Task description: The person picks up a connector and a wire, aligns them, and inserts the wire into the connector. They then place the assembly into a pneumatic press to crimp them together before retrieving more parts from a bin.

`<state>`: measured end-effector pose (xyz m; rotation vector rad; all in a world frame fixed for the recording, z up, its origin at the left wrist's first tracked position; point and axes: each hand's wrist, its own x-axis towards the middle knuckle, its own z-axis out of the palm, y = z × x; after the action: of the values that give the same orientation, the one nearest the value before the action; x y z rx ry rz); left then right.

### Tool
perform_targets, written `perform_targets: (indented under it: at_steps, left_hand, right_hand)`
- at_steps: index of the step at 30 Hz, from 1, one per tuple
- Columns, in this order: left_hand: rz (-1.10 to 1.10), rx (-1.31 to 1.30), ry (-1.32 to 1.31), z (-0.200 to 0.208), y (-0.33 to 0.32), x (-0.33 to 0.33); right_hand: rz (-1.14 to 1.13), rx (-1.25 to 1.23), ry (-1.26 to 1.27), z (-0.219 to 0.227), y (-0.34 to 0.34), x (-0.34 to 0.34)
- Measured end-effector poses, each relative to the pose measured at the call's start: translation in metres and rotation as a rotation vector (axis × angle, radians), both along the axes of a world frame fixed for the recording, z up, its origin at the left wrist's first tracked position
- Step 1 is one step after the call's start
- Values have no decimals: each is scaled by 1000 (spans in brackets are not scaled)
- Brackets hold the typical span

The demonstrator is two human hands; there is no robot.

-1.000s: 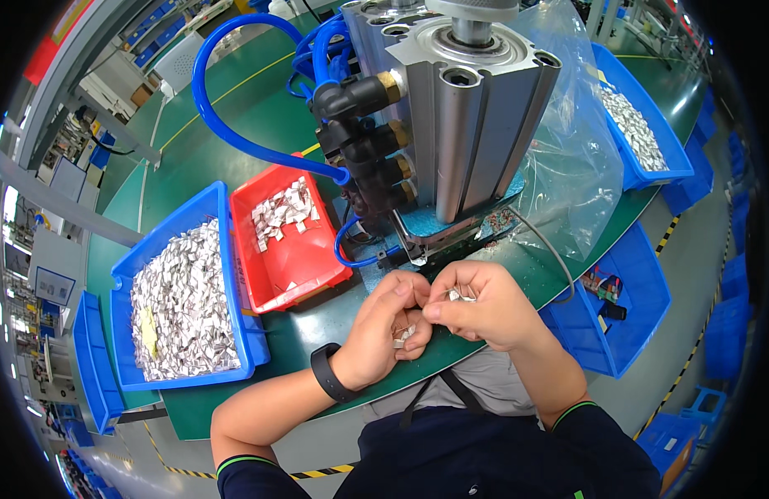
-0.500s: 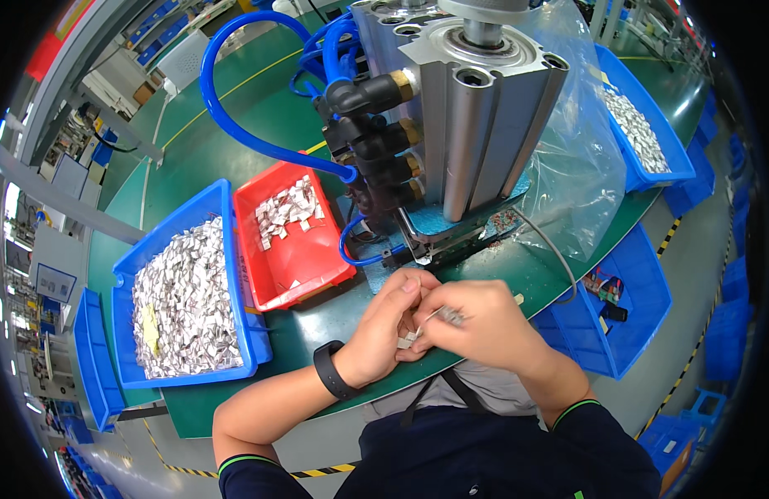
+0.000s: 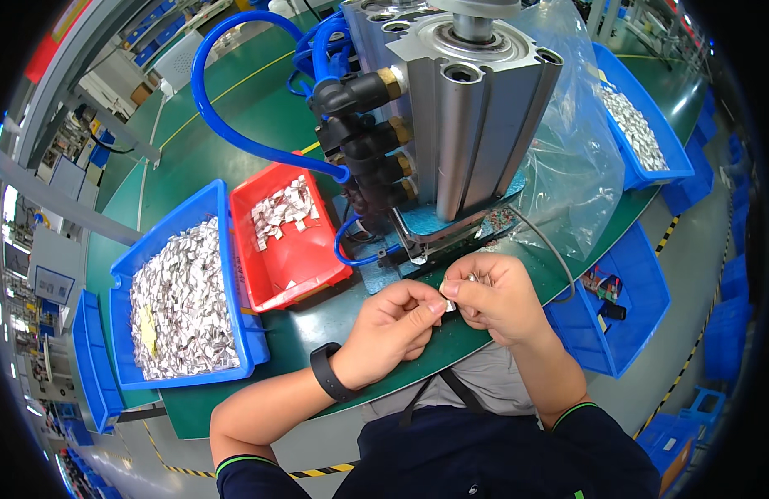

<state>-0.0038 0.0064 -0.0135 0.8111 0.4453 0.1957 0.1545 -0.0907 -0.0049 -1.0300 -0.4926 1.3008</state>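
Just in front of the machine, my two hands meet over the near edge of the green table. My left hand (image 3: 394, 331), with a black band at the wrist, pinches between thumb and forefinger. At its fingertips is a small white piece (image 3: 450, 306), partly covered by fingers. My right hand (image 3: 502, 301) is closed, its thumb and forefinger touching the same piece. More small pale pieces (image 3: 479, 279) stick out of the curled right fingers; their exact shape is hidden.
A pneumatic press (image 3: 467, 125) with blue hoses stands ahead of my hands. To the left are a red bin (image 3: 294, 259) and a blue bin (image 3: 253, 343), both holding small white pieces. At right lie a clear plastic bag (image 3: 567, 179) and another blue bin (image 3: 642, 308).
My right hand has turned upward and moved slightly away from me, right of the left hand. The left fingers have closed into a pinch, and the white piece now shows between the fingertips.
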Motion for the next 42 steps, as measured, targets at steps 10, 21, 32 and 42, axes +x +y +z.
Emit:
perform_targets:
  at_steps: [10,21,32,42]
  left_hand:
    - [5,76,41,2,-2,0]
    - [37,-27,-23,0,1,0]
    - [31,-29,-1,2,2,1]
    - [30,-32,4,2,1,2]
  right_hand:
    - [-24,10,-74,-2,-7,-1]
    - [-199,-31,-412,2,-9,-5]
    - [-273,-36,-340,-2,9,2]
    - [-254,-20,-221,-3,11,2]
